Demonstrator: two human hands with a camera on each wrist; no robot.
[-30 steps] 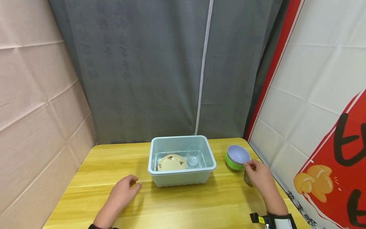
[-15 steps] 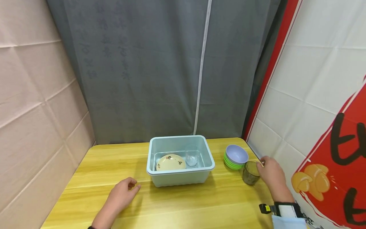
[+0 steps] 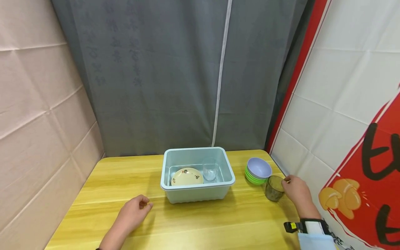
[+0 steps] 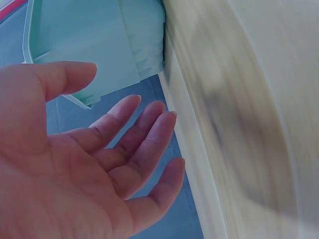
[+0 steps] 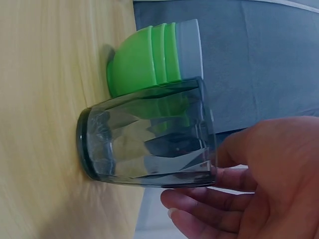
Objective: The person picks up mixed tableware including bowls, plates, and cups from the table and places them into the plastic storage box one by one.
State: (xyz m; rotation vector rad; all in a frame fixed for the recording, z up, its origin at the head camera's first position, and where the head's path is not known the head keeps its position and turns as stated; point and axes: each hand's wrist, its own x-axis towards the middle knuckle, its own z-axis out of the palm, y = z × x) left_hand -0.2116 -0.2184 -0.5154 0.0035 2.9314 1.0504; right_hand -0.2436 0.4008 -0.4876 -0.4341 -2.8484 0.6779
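Observation:
My left hand (image 3: 132,212) hovers above the left part of the table, near the light-blue plastic bin (image 3: 200,195). In the left wrist view its fingers (image 4: 149,144) are loosely bent, with nothing between them. On the right, a dark see-through glass tumbler (image 3: 274,189) stands upright on the table. My right hand (image 3: 298,192) is at the tumbler's right side; its thumb and index tips meet the rim, partly hidden in the right wrist view, so pressure cannot be judged. Just beyond the tumbler sits a stack of green bowls (image 5: 144,59) topped by a purple-blue bowl (image 3: 259,168).
Inside the bin lie a cream plate (image 3: 186,176) with a small printed pattern and a clear glass (image 3: 210,172). The wooden table (image 3: 206,229) ends at a grey curtain (image 3: 156,86). A white and red printed sheet (image 3: 337,104) hangs close on the right.
My right hand has moved from in front of the tumbler to its right side, bringing the tumbler into full view. It has stayed nearly still since. My left hand has barely shifted.

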